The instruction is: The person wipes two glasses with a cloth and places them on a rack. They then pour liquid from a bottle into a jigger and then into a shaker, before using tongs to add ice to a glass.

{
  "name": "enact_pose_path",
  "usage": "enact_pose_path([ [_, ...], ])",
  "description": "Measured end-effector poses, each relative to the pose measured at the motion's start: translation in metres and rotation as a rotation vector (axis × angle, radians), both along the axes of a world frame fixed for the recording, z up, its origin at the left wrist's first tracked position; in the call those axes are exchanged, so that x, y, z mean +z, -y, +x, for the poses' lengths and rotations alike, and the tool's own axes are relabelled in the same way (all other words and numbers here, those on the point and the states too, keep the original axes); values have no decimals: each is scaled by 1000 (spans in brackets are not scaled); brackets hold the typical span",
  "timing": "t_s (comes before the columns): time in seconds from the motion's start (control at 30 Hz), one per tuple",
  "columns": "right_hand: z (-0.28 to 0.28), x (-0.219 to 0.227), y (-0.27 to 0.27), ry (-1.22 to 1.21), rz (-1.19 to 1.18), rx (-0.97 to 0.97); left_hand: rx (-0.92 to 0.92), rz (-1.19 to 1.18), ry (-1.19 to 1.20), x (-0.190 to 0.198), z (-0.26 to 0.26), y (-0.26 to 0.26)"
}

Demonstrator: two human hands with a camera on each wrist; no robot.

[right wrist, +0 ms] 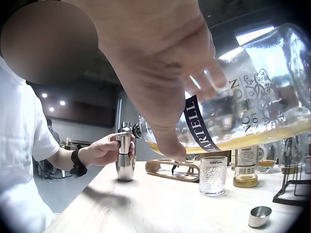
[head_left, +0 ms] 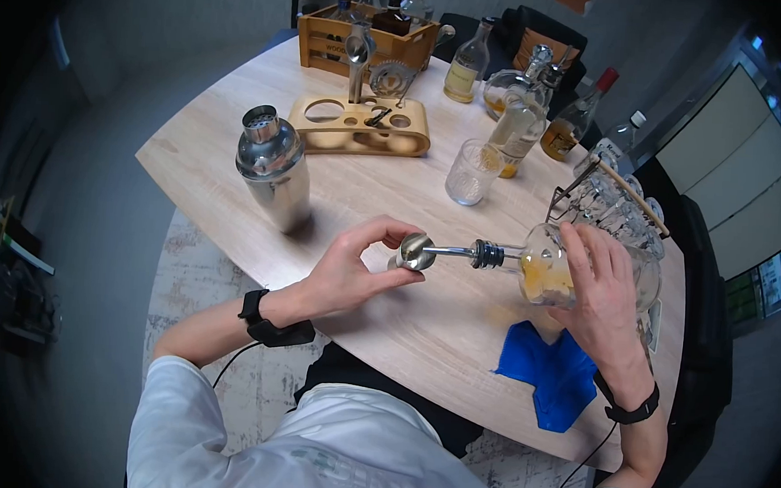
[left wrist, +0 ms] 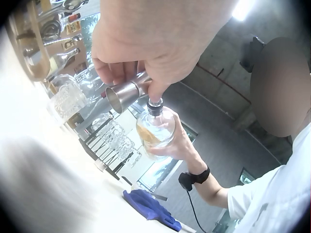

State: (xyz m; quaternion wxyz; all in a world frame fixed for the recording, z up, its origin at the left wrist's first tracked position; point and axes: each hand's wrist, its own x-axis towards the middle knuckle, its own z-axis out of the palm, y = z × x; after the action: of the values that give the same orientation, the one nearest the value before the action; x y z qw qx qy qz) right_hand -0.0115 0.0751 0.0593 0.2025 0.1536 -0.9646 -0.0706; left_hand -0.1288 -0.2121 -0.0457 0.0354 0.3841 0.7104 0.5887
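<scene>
My left hand [head_left: 358, 264] pinches a steel jigger [head_left: 417, 253] between thumb and fingers above the table. The right hand [head_left: 604, 297] grips a clear liquor bottle [right wrist: 233, 111] round its body and holds it tilted, nearly on its side. Amber liquid lies along the bottle's lower side, and its dark label is partly behind my fingers. A metal pour spout [head_left: 448, 250] on the bottle's neck reaches to the jigger's mouth. Left of the jigger stands a closed steel shaker [head_left: 274, 174], upright. A blue cloth [head_left: 548, 379] lies below the right hand.
A textured glass [head_left: 473, 173] stands beyond the hands. Behind it are several bottles [head_left: 466, 70], a wooden bar-tool stand [head_left: 361, 142] and a wooden crate [head_left: 320, 50]. A rack [head_left: 633, 198] with glasses is at the right. One small steel cup [right wrist: 260, 216] sits on the table.
</scene>
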Motion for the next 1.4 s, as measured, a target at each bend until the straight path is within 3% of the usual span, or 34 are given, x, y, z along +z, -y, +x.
enact_pose_path([
  [0.77, 1, 3, 1, 1, 21, 9, -17, 0, -16, 0, 2, 0],
  [0.87, -5, 6, -6, 52, -129, 1, -21, 3, 1, -2, 2, 0],
  [0.93, -13, 11, -10, 102, -441, -39, -35, 4, 33, -3, 4, 1],
  [0.97, -18, 12, -12, 100, -442, -46, -40, -2, 61, -2, 5, 1],
  [1.03, -29, 14, -16, 116, -808, -124, -57, -12, 89, -2, 8, 3],
  [1.4, -113, -19, -41, 2, -997, -252, -20, -53, 177, -9, 27, 28],
])
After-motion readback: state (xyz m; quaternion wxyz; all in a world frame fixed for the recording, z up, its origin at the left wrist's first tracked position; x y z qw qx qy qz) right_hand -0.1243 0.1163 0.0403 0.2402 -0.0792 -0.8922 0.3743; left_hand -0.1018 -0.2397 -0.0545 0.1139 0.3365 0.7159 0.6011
